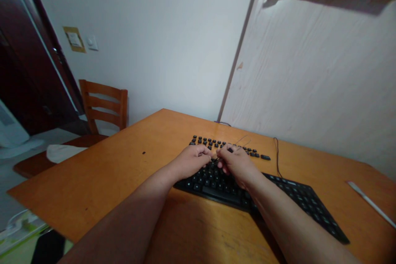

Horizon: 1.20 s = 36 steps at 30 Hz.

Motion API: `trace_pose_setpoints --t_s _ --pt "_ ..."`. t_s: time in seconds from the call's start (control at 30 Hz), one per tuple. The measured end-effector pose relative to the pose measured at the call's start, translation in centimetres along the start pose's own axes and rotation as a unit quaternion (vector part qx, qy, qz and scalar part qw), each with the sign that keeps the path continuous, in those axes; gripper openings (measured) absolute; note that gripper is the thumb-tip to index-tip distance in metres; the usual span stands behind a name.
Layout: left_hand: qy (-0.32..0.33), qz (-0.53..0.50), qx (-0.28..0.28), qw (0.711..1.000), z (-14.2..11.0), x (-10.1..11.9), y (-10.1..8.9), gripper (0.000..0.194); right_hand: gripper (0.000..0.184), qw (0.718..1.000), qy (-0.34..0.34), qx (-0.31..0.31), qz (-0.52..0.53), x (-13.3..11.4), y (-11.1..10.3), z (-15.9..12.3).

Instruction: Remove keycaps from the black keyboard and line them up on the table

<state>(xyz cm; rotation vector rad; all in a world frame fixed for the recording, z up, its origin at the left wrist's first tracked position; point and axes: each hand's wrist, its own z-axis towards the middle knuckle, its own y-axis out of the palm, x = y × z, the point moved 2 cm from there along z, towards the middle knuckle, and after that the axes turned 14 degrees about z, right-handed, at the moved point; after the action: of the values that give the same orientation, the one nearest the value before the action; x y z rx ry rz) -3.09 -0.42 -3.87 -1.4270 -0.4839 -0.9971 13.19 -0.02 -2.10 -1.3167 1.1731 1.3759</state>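
Note:
A black keyboard [213,185] lies at a slant on the wooden table, partly covered by my hands and forearms. My right hand [233,159] is closed around a wire keycap puller [243,140], whose thin wires stick up past the fingers. The puller's other end is down by the keyboard's upper keys, mostly hidden. Close beside it, my left hand [194,159] is pinched at the keyboard's top edge; what its fingertips hold cannot be made out. Behind both hands, loose black keycaps [214,141] lie in rows on the table.
A single small dark piece [143,153] lies left on the table [123,185]. A cable [276,156] runs behind the keyboard. At the right rests a long pale strip [371,204]. A wooden chair [105,105] stands beyond the left edge, and a wall [173,49] rises behind.

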Motion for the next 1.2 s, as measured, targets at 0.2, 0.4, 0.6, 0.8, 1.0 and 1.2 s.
trace_pose_setpoints --t_s 0.2,0.4,0.6,0.8,1.0,1.2 --pt "-0.026 -0.087 0.009 0.996 -0.3 0.8 -0.3 0.018 0.027 0.995 -0.077 -0.046 -0.044 -0.4 0.2 -0.3" --pt "-0.042 -0.122 0.034 0.991 -0.2 0.4 -0.4 0.023 0.037 0.960 -0.216 -0.046 -0.171 -1.1 -0.1 -0.5" --pt "-0.063 -0.184 0.048 0.980 -0.1 0.5 -0.5 0.023 0.037 0.901 -0.326 0.023 -0.286 -1.8 -1.4 -0.1" --pt "-0.058 -0.222 0.046 0.972 0.1 0.5 -0.3 0.021 0.027 0.900 -0.284 -0.085 -0.319 -1.3 -1.0 -0.1" --pt "-0.044 -0.202 0.045 0.977 0.1 0.7 -0.4 0.019 0.025 0.892 -0.243 -0.093 -0.370 -0.7 -0.6 -0.2" --pt "-0.048 -0.193 0.051 0.979 0.1 0.5 -0.4 0.019 0.018 0.879 -0.242 -0.100 -0.398 -0.9 -0.4 -0.4"
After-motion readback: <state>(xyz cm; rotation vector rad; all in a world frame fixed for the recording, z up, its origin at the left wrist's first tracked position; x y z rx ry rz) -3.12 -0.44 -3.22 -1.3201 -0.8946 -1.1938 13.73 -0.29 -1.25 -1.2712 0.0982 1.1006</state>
